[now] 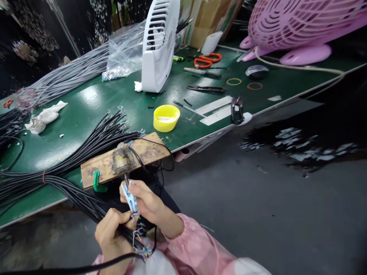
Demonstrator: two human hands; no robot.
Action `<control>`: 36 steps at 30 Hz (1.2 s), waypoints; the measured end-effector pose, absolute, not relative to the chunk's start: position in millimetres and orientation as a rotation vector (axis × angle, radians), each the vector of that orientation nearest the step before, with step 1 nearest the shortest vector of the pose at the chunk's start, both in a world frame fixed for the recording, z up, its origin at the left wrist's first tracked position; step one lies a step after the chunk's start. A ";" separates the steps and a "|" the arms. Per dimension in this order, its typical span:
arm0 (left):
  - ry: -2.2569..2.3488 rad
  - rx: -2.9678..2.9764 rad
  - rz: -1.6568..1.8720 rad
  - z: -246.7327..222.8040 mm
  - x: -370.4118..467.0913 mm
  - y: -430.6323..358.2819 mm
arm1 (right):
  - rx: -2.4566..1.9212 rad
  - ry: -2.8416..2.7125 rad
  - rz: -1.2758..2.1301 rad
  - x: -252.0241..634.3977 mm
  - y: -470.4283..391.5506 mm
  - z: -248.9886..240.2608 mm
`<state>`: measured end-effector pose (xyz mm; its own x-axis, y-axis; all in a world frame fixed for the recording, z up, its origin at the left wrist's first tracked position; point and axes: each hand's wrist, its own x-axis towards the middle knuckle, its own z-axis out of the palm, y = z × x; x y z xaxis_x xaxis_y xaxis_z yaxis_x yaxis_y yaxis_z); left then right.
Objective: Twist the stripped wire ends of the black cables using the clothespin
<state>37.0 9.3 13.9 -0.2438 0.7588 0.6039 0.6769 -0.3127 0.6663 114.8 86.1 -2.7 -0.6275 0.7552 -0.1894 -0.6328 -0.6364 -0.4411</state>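
Note:
My right hand grips a light-blue handled soldering iron, its tip pointing up toward a crusted solder block on a wooden board. A green clamp fixes that board to the table edge. My left hand pinches a black cable just below the iron, where its thin coloured wire ends fan out. More stripped ends hang beneath my left hand. Both sleeves are pink.
A large bundle of black cables lies across the green table. Behind are a yellow bowl, a white fan, grey cables, a rag, orange scissors, a pink fan and rubber rings.

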 end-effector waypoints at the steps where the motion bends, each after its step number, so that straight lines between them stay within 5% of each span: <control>1: 1.811 1.893 1.610 13.6 37.2 9.2 | -0.503 -0.437 2.234 115.8 86.7 -1.0; 28: 1.638 2.105 1.555 8.0 26.7 4.5 | -0.837 -0.645 1.921 150.4 66.1 -20.1; 36: 1.102 2.368 0.781 29.7 -16.5 17.3 | -0.818 -1.017 1.818 167.5 50.2 -23.3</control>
<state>-16.5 17.3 29.7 0.5298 0.7881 0.3134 0.5566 -0.6019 0.5727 167.5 50.2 -23.3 -0.4028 0.9069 -0.1239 -0.3690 -0.2848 -0.8847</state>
